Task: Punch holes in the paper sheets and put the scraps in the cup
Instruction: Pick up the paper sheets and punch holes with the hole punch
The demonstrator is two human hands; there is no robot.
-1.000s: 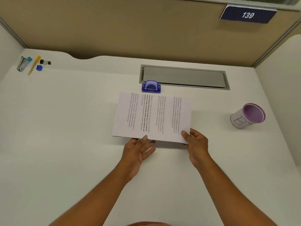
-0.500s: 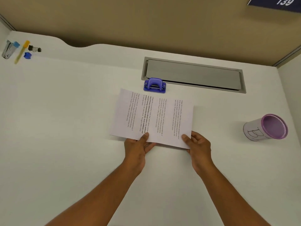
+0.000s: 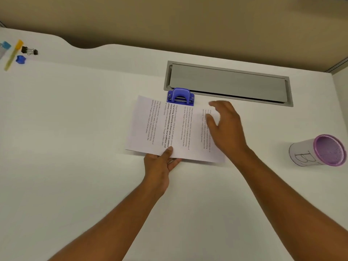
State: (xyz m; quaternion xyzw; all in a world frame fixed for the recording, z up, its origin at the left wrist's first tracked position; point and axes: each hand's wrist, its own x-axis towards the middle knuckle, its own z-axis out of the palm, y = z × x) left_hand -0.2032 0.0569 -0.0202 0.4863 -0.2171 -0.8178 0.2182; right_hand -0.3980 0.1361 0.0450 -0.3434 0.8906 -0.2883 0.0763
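Released from the sheets' near edge, the right hand now hovers open-fingered near the punch (far edge at its mouth), left hand pinching them, so punching looks imminent.

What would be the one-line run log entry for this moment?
stage: paper in punch | left hand: holds paper sheets near edge | right hand: open, over sheets | hole punch: not pressed | cup: right, apart
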